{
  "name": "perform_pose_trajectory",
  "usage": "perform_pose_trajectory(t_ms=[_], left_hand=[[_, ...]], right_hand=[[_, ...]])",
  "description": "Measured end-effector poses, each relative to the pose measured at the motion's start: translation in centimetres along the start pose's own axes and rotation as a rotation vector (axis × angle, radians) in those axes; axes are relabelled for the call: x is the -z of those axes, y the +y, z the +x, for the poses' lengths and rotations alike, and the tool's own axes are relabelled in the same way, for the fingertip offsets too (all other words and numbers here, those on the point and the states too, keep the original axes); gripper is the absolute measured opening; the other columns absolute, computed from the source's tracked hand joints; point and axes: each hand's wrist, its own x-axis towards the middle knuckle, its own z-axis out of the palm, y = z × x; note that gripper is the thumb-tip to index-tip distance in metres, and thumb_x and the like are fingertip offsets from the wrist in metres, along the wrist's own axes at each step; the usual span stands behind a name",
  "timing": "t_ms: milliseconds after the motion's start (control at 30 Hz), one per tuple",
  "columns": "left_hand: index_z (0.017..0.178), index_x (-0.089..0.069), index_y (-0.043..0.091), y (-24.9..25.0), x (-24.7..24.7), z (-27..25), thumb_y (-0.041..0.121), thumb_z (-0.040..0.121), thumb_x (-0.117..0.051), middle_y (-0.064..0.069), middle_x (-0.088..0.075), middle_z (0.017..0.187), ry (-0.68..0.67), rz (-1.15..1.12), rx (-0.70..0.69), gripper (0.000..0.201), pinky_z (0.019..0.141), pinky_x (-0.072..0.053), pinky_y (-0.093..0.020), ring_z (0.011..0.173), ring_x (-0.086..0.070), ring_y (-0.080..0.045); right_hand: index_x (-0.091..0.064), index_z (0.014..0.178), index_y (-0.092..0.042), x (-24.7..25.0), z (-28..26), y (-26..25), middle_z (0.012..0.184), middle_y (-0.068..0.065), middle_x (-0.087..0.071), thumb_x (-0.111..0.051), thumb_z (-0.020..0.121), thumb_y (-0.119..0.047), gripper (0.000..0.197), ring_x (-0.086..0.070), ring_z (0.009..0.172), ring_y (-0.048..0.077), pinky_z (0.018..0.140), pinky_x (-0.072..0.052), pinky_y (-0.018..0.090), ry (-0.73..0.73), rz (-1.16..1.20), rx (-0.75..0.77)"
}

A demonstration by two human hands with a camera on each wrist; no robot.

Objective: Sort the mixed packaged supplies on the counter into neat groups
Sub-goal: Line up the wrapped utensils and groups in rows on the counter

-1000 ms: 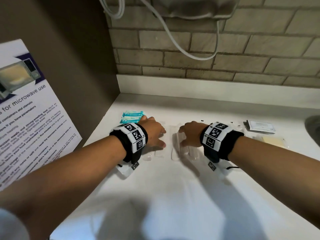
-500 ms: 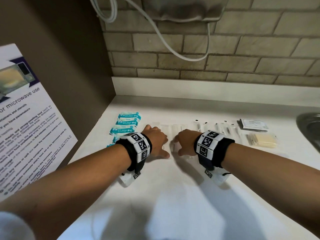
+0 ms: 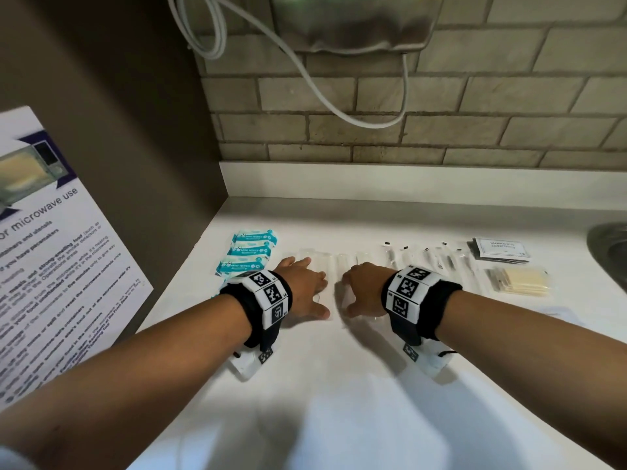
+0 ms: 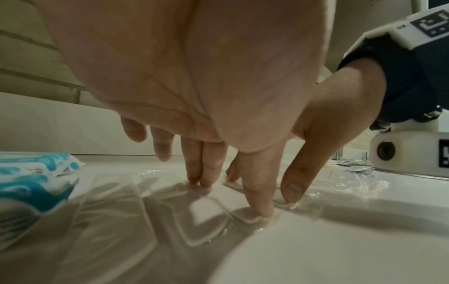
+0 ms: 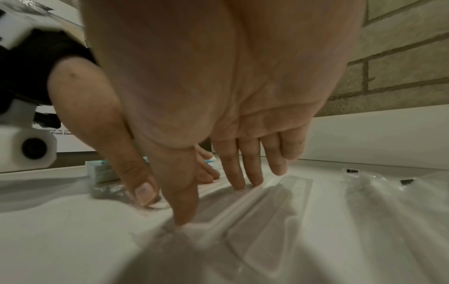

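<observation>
— Smooth white counter (image 3: 339, 385), faint sheen. Clear glossy plastic sleeves (image 4: 194, 217), crinkled at the edges.
— Shiny teal-and-white wipe packets (image 3: 249, 254) too. Rough matt brick wall (image 3: 475, 96) behind; dull metal sink rim (image 3: 607, 252) at right.

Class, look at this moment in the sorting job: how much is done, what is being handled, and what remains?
Largely done: the blue wipe packets are stacked at left, and the black-and-white sachets and yellowish packet sit grouped at right. In hand: the left hand and right hand press straight fingers on the clear flat packets. Left: squaring those up.
</observation>
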Motion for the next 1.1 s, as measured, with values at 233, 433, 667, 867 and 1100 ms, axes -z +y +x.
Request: perform_pose_trajectory(t_ms=[233, 433, 667, 867, 1100], left_hand=[[0.15, -0.033, 0.021, 0.4, 0.3, 0.3, 0.065, 0.089, -0.041, 0.009, -0.025, 0.159, -0.003, -0.002, -0.012, 0.076, 0.12, 0.002, -0.046, 0.15, -0.003, -0.022], [0.149, -0.034, 0.023, 0.6, 0.6, 0.1, 0.067, 0.088, -0.04, 0.009, -0.024, 0.159, 0.016, 0.01, -0.012, 0.075, 0.119, 0.004, -0.049, 0.15, -0.003, -0.024], [0.149, -0.031, 0.022, 2.4, 1.1, 1.1, 0.067, 0.09, -0.039, 0.003, -0.02, 0.161, 0.049, 0.032, -0.061, 0.075, 0.119, 0.003, -0.049, 0.15, 0.0, -0.027], [0.146, -0.036, 0.023, 2.9, 0.3, 1.9, 0.067, 0.087, -0.044, 0.002, -0.021, 0.161, 0.08, 0.011, -0.062, 0.074, 0.118, -0.001, -0.049, 0.149, -0.004, -0.03], [0.15, -0.029, 0.026, 2.7, 0.2, 2.1, 0.067, 0.087, -0.044, 0.006, -0.015, 0.162, 0.051, -0.025, -0.058, 0.076, 0.118, 0.0, -0.048, 0.15, -0.001, -0.027]], right_hand=[[-0.051, 0.134, -0.013, -0.4, 0.1, 0.1, 0.127, 0.007, -0.059, -0.063, 0.083, -0.044, 0.06, -0.055, 0.119, 0.027, 0.094, -0.049, 0.039, 0.007, 0.007, 0.008], [-0.049, 0.136, -0.014, -0.3, 0.4, 0.8, 0.135, 0.007, -0.053, -0.064, 0.082, -0.048, 0.066, -0.048, 0.126, 0.027, 0.102, -0.044, 0.041, 0.041, 0.035, -0.012], [-0.058, 0.13, -0.015, 0.3, 0.7, 3.2, 0.128, 0.003, -0.062, -0.067, 0.078, -0.052, 0.064, -0.056, 0.12, 0.026, 0.097, -0.05, 0.041, -0.016, -0.061, -0.1], [-0.061, 0.127, -0.017, -0.4, 0.7, 3.4, 0.121, 0.003, -0.066, -0.066, 0.078, -0.051, 0.06, -0.056, 0.12, 0.027, 0.096, -0.05, 0.043, -0.04, -0.049, -0.082], [-0.062, 0.125, -0.017, -0.5, 0.5, 3.4, 0.113, 0.003, -0.069, -0.067, 0.079, -0.049, 0.056, -0.063, 0.108, 0.026, 0.09, -0.054, 0.042, -0.047, -0.026, -0.07]])
